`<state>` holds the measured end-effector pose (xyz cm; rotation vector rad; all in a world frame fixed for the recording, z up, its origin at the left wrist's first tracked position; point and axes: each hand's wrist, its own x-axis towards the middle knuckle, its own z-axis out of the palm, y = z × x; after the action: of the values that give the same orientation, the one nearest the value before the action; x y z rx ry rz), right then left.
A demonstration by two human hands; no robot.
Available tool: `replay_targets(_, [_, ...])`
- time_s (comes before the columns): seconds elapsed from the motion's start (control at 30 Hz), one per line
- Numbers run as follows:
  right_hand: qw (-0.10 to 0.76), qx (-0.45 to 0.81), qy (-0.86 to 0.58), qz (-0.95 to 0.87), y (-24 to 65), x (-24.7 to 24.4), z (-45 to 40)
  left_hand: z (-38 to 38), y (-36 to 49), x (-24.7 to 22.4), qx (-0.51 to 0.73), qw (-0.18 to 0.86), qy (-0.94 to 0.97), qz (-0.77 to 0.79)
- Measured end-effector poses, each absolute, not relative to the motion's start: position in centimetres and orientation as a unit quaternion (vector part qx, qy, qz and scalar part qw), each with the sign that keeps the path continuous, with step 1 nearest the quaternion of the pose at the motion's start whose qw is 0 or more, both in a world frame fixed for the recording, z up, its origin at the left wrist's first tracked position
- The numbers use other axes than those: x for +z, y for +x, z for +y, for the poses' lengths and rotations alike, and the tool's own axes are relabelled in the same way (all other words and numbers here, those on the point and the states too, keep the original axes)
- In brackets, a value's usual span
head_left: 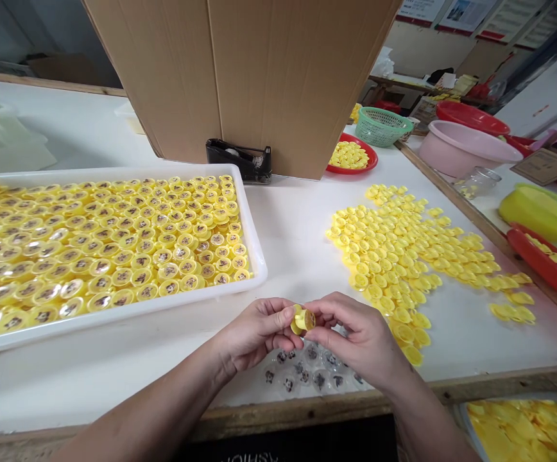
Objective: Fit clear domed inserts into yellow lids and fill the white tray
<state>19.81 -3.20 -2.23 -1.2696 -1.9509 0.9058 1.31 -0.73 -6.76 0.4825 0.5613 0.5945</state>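
Between my two hands, above the table's front, is a small yellow plastic piece (302,321) shaped like a spool, a dark picture on its right face. My left hand (264,330) pinches its left side with thumb and fingers. The fingertips of my right hand (350,327) close on the picture face from the right. Beneath the hands lie several clear round discs (302,372) printed with dark figures, partly hidden by my right hand. Left of them a white tray (258,256) holds rows of yellow pieces with picture tops (129,256).
Loose yellow plastic caps (389,256) spread over the right of the white table. A cardboard box (240,77) stands behind a black tape dispenser (240,160). Red plate (372,160), green basket (382,125) and pink basin (466,151) are at back right; a container of yellow parts (523,430) sits below the edge.
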Motion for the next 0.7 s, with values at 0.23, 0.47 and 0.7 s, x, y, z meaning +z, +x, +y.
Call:
replay_targets(0.23, [0.308,0.318,-0.491,-0.75,19.74,-2.29,-3.38,-0.84,1.23,-7.01,0.299,0.887,0.232,0.266])
replay_targets(0.47, [0.316,0.303,-0.487,-0.756,19.77,-2.25,-3.59,-0.93,1.26,-6.87,0.306,0.88,0.246,0.267])
replay_targets(0.7, [0.306,0.295,-0.483,-0.766,19.7,-2.08,-3.5,-0.92,1.32,-6.64,0.309,0.876,0.249,0.273])
